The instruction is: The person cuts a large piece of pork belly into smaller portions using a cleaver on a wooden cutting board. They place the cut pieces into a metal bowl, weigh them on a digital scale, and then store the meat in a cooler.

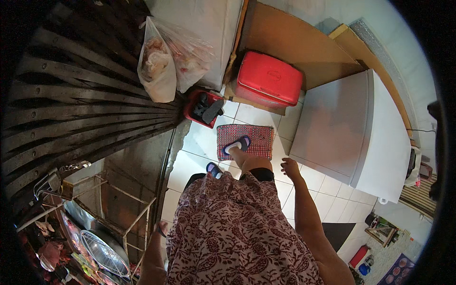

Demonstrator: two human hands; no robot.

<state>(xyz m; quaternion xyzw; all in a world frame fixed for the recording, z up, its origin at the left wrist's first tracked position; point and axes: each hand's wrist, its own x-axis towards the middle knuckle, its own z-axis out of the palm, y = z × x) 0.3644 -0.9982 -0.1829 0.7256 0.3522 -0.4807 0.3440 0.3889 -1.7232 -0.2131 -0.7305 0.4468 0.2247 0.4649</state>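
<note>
My right hand (289,167) hangs out in front of me over the tiled floor, near the side of a white box-shaped appliance (332,126). Its fingers are loosely bent and apart, with nothing visible in them. On the other side, my left hand (164,228) is low beside my patterned dress, close to a metal frame (148,206). The dress hides most of it, so its fingers do not show. One foot in a dark slipper (244,141) rests on a woven red and grey mat (261,134); the other foot is on the tiles.
A red cooler box (269,78) stands ahead, beside cardboard (294,35). Left of it, a red bin (194,105) holds dark footwear, under hanging plastic bags (156,69). A folding metal gate (90,95) runs along the left, with a wire-covered round tray (105,251) lower down.
</note>
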